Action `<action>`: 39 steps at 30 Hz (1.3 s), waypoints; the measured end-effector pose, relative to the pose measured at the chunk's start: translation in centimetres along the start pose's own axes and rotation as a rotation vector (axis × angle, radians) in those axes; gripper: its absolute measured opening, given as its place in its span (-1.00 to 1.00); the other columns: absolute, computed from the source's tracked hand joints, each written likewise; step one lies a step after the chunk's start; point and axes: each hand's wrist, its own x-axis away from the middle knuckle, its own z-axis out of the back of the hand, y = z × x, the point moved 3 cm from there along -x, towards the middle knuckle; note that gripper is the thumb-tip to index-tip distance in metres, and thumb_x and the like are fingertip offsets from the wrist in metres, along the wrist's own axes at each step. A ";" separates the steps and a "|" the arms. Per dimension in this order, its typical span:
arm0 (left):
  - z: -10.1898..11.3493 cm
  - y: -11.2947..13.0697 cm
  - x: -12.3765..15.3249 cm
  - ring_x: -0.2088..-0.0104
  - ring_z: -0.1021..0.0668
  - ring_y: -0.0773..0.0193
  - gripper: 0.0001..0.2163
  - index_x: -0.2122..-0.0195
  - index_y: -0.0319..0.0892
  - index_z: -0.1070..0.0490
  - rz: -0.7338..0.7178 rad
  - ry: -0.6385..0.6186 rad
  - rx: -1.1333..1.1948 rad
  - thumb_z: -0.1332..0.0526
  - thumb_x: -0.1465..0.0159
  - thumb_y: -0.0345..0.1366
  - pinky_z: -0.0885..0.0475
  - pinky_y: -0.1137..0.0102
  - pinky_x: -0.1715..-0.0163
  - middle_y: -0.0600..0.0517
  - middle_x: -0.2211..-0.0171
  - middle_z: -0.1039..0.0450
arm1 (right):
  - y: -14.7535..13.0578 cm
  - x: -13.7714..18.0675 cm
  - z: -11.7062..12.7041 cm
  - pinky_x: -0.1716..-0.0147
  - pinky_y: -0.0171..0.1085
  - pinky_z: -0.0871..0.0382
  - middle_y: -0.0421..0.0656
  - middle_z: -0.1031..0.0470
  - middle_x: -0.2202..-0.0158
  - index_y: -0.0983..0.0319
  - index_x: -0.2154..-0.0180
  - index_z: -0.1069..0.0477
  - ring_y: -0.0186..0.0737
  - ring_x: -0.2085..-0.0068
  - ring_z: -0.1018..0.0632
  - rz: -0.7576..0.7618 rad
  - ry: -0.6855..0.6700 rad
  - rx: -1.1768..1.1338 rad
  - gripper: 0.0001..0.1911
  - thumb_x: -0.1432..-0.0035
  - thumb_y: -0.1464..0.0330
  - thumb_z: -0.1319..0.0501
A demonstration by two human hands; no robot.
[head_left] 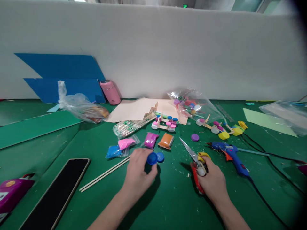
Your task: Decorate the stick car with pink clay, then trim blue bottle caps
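My left hand (pixel 140 169) pinches a blue bottle cap (pixel 152 158) between thumb and fingers, its hollow side toward me. A second blue cap (pixel 160 157) lies on the table just right of it. In my right hand (pixel 213 179) is a pair of scissors (pixel 192 151), its blades pointing up and left; a red part and a yellow part of the handles show around my fingers. Two thin wooden sticks (pixel 104 174) lie left of my left hand. A purple cap (pixel 195 137) rests beyond the scissors. A blue glue gun (pixel 230 155) lies right of them.
Packets of clay in blue (pixel 113 151), pink (pixel 126 143), purple (pixel 151 140) and orange (pixel 166 141) lie ahead. Small cap-wheeled cars (pixel 164 124) stand behind them, near a bag of caps (pixel 192 103). A phone (pixel 56 193) lies left. The glue gun's cord (pixel 266 199) runs along the right.
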 end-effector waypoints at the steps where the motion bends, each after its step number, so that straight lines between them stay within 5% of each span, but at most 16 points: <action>1: -0.3 0.7 0.4 0.24 -0.39 0.15 -0.75 0.21 -0.20 -0.30 -0.001 -0.051 0.051 -0.10 -0.04 -0.43 -0.30 0.27 0.22 -0.07 0.29 -0.37 | -0.4 0.2 0.2 0.51 -0.28 -0.30 -0.20 -0.47 0.44 0.14 0.23 -0.31 -0.13 0.43 -0.46 0.000 -0.013 -0.057 -0.68 0.07 0.17 -0.12; 10: -2.5 4.9 1.5 0.29 -0.41 0.13 -0.73 0.28 -0.25 -0.39 0.166 -0.402 0.409 -0.15 0.07 -0.48 -0.34 0.24 0.26 -0.08 0.37 -0.37 | -5.1 2.1 -0.4 0.44 -0.34 -0.35 -0.22 -0.44 0.51 0.20 0.44 -0.27 -0.23 0.45 -0.47 -0.016 -0.341 -0.784 -0.83 0.16 0.34 -0.22; 19: -3.4 2.3 1.8 0.37 -0.40 0.29 -0.76 0.30 -0.23 -0.39 0.493 -0.436 1.056 -0.27 0.05 -0.38 -0.31 0.40 0.32 0.05 0.44 -0.33 | -6.9 2.1 -0.4 0.62 -0.38 -0.28 -0.29 -0.35 0.62 0.21 0.45 -0.22 -0.32 0.62 -0.40 -0.191 -0.324 -0.937 -0.71 0.20 0.21 -0.25; 25: -3.5 2.1 2.0 0.35 -0.38 0.29 -0.73 0.25 -0.24 -0.36 0.483 -0.423 1.156 -0.26 0.01 -0.37 -0.29 0.38 0.29 0.01 0.38 -0.36 | -7.6 2.4 -0.9 0.42 -0.35 -0.32 -0.33 -0.32 0.61 0.20 0.43 -0.21 -0.31 0.53 -0.41 -0.202 -0.377 -1.059 -0.67 0.23 0.28 -0.31; 39: -3.6 1.9 2.2 0.44 -0.35 0.34 -0.77 0.32 -0.24 -0.41 0.613 -0.384 1.145 -0.26 0.00 -0.26 -0.26 0.44 0.39 0.05 0.47 -0.36 | -7.2 2.0 -1.2 0.46 -0.33 -0.35 -0.23 -0.42 0.53 0.21 0.43 -0.28 -0.25 0.49 -0.46 -0.111 -0.259 -0.873 -0.77 0.21 0.33 -0.26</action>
